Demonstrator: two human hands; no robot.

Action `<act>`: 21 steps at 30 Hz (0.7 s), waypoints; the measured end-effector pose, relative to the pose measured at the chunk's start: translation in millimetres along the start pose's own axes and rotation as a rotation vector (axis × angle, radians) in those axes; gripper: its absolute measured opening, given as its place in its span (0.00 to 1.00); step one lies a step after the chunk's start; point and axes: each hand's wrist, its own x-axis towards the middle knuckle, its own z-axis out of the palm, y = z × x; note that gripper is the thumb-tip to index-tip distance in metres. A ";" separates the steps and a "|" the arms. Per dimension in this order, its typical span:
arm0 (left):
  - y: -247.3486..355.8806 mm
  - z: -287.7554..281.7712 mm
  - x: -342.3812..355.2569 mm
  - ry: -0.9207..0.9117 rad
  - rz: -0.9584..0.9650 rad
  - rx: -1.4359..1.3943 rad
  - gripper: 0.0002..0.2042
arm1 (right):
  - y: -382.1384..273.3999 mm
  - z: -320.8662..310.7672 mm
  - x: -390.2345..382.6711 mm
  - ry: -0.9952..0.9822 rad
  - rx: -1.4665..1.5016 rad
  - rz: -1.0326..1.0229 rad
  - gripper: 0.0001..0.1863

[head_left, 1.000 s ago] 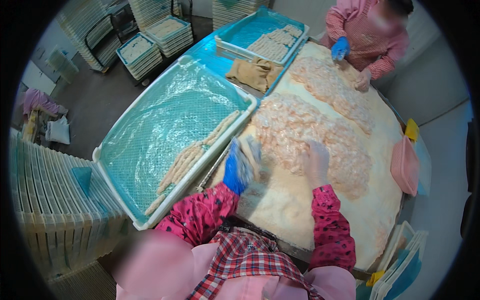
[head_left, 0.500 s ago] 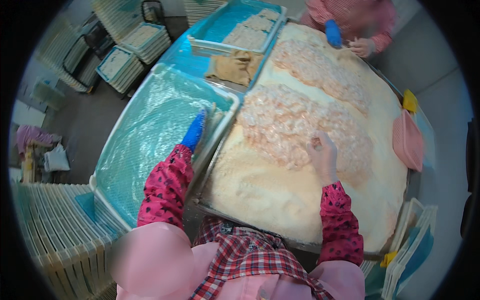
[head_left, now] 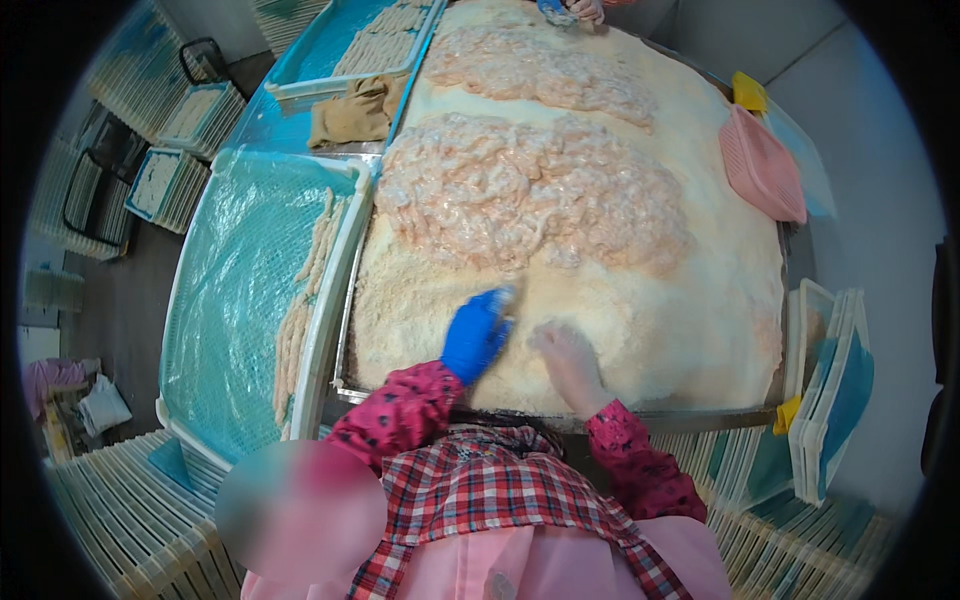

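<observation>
My left hand (head_left: 475, 335), in a blue glove, is over the pale crumbs (head_left: 410, 305) near the front edge of the table. Its fingertips are smeared by motion, just short of a heap of glossy, pale pink raw meat pieces (head_left: 530, 185). To its right, my right hand (head_left: 570, 365) wears a thin whitish glove and is low at the crumbs. Its fingers look curled together, and what they may hold is hidden by blur. At the left, crumb-coated strips (head_left: 296, 335) lie in a row along the right side of a mesh-lined tray (head_left: 350, 185).
Beyond the first heap lies a second meat heap (head_left: 545, 80), with a co-worker's hands (head_left: 580, 10) past it. A pink basket (head_left: 762, 165) stands at the right edge. A brown cloth (head_left: 355, 110) lies by the far tray (head_left: 415, 60). Stacked white frames (head_left: 110, 510) flank me.
My left hand has left the tray and come over the crumbs. My right hand has drawn back from the meat heap toward me. The view has shifted, showing the row of strips more fully.
</observation>
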 end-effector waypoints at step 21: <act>21.5 33.2 13.8 -0.421 -0.007 0.427 0.21 | 18.7 -14.3 17.0 0.391 0.221 0.300 0.16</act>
